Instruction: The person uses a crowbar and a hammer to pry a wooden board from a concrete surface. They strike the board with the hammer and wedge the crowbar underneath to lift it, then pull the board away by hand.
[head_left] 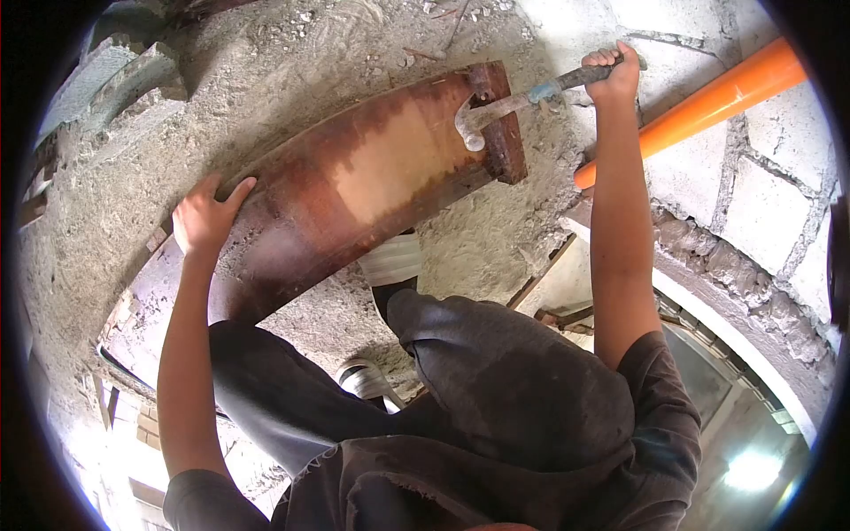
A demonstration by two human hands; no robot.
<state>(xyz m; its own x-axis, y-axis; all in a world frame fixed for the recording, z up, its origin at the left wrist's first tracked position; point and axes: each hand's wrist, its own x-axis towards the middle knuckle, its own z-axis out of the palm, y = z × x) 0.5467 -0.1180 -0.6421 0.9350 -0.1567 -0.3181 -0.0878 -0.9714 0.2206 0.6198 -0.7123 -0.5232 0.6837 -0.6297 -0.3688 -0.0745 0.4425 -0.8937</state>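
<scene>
A long reddish-brown board (310, 199) with a pale tan patch lies slantwise across the rough ground, a short cross-piece (501, 124) at its far right end. My right hand (613, 74) is wrapped round the dark handle of a claw hammer (513, 104). The hammer's metal head is over the board close to the cross-piece; whether it touches the wood I cannot tell. My left hand (209, 215) rests at the board's far edge, toward its left end, thumb and fingers apart.
An orange pipe (708, 104) leans at the right against a block wall (770, 208). Grey broken blocks (124, 84) stand at the upper left. My legs and sandalled feet are below the board. Rubble dots the ground (292, 66).
</scene>
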